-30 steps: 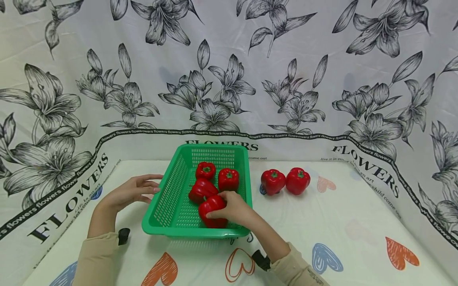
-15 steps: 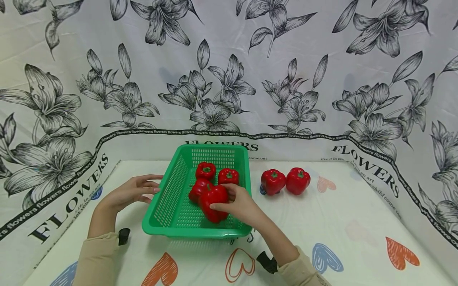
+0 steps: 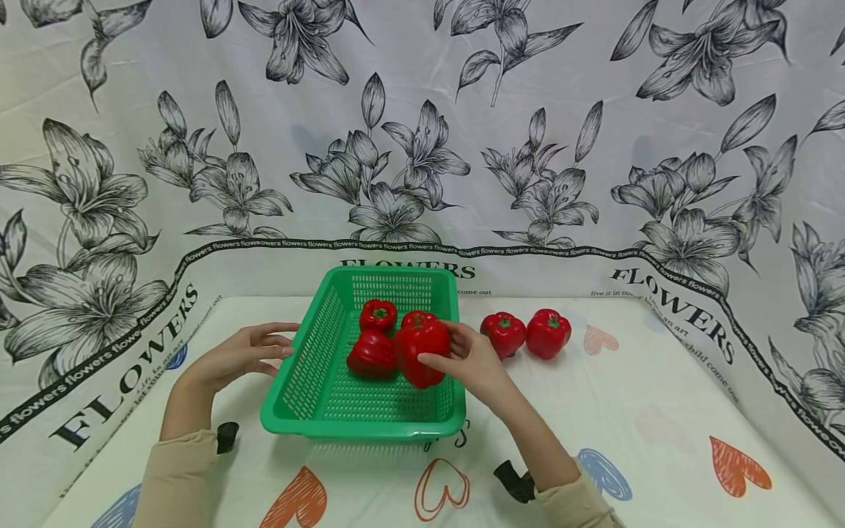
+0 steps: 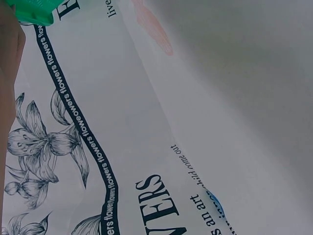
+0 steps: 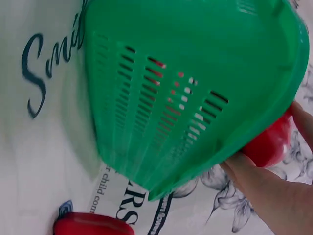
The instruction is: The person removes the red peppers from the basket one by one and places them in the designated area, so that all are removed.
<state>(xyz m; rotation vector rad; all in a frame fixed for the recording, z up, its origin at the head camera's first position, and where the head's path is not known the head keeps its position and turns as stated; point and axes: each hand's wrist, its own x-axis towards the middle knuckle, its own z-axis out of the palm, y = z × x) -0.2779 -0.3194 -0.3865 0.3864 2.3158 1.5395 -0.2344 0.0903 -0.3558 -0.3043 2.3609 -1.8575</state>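
Above the black band (image 3: 422, 248) I see lilies (image 3: 240, 177) across white cloth (image 3: 396, 44); below it, hearts (image 3: 734, 463) dot the pale table (image 3: 561, 396).

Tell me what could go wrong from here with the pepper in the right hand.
The right hand holds the pepper by one side, so it might slip and drop into the green basket. Carried rightward, it could catch the basket's right rim, perhaps shifting the basket, or bump the loose pepper just beyond.

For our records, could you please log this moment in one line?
Right hand: holds red bell pepper over green perforated plastic basket | Left hand: at basket's left rim | Right of basket: two more peppers
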